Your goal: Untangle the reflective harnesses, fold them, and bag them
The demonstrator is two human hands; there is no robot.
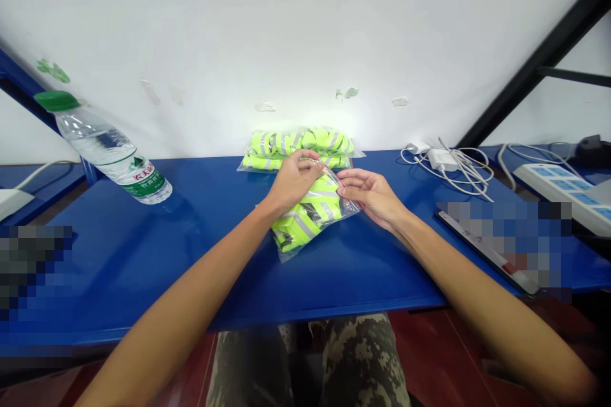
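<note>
A clear zip bag (308, 219) stuffed with neon-yellow reflective bands lies on the blue table (191, 248) in front of me. My left hand (293, 179) grips the bag's upper left edge with fingers curled. My right hand (370, 194) pinches the bag's open red-lined rim at the right. Behind them, against the white wall, sits a second clear bag (300, 146) filled with the same yellow bands.
A water bottle (109, 156) with a green cap stands at the left. A white charger with tangled cables (449, 162) and a power strip (568, 194) lie at the right. A flat device (487, 254) rests near the right front edge.
</note>
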